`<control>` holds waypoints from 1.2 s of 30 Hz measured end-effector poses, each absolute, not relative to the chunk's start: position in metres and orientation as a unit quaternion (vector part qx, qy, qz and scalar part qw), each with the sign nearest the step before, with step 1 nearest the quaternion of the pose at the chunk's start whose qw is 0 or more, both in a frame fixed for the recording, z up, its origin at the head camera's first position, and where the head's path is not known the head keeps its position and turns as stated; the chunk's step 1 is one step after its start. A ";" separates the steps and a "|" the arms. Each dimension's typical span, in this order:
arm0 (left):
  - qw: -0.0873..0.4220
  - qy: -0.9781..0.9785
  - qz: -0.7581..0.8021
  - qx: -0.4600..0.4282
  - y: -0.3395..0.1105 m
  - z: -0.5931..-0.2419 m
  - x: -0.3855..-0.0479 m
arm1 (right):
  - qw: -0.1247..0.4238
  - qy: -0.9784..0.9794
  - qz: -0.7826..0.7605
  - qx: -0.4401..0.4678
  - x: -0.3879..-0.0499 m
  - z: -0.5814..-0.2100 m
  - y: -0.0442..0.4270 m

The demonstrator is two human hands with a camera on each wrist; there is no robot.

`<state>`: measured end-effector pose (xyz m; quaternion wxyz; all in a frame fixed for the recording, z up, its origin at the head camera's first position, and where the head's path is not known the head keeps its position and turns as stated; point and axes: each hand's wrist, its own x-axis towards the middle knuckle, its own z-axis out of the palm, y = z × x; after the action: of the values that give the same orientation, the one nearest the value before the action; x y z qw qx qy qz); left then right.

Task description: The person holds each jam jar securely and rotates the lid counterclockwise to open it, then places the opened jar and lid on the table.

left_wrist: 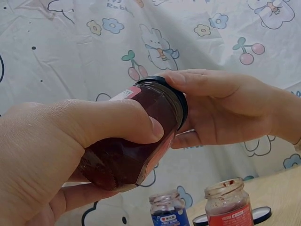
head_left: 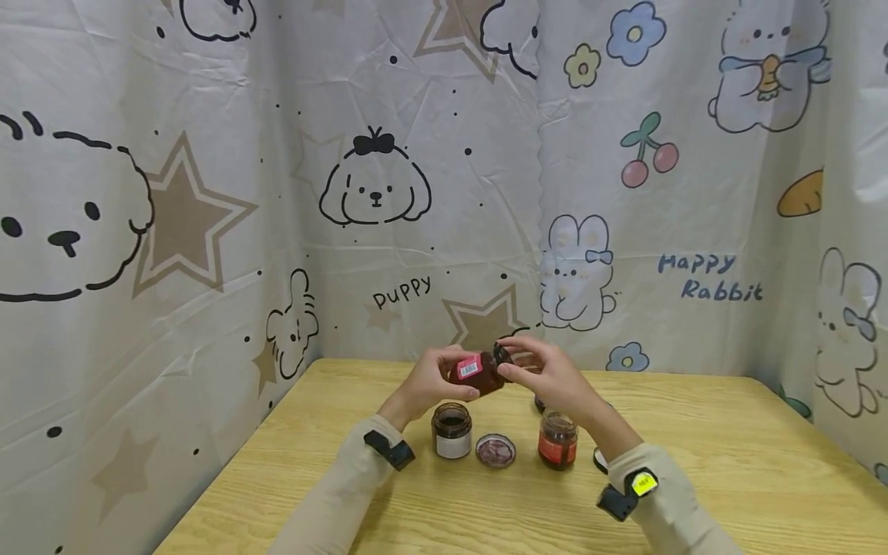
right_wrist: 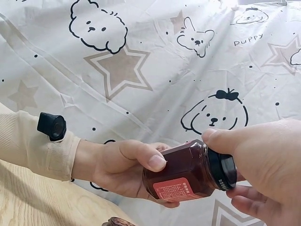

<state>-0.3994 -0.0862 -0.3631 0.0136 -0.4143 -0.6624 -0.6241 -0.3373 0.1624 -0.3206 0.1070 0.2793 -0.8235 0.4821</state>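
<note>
A dark red faceted jar [head_left: 489, 378] with a red-and-white label is held tilted above the table. My left hand [head_left: 435, 379] grips its body, thumb across the side facing the left wrist camera [left_wrist: 117, 120]. At the other end, my right hand [head_left: 555, 376] grips the black lid [right_wrist: 220, 168] by its rim, thumb on one side and fingers on the other. The lid sits on the jar's mouth. Below stand an open jar with a white label [head_left: 453, 445] and an open, stained jar with a red label [head_left: 557, 449].
A lid [head_left: 496, 450] lies inside-up between the two standing jars on the wooden table [head_left: 333, 408]. A blue-labelled jar [left_wrist: 169, 214] shows in the left wrist view. Another lid [head_left: 600, 460] is partly hidden by the right forearm. Printed curtains surround the table's back and sides.
</note>
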 end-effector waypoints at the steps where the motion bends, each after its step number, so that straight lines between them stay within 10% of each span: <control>1: 0.013 -0.662 -0.625 -0.413 -0.086 -0.363 -0.400 | 0.106 -0.821 0.483 0.285 -0.337 -0.320 0.162; 36: -0.003 -0.637 -0.646 -0.420 -0.089 -0.360 -0.401 | 0.087 -0.771 0.476 0.414 -0.339 -0.320 0.164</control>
<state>-0.4009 -0.0889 -0.3602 -0.0034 -0.4203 -0.6375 -0.6457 -0.3387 0.1643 -0.3197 0.0870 0.4141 -0.7711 0.4758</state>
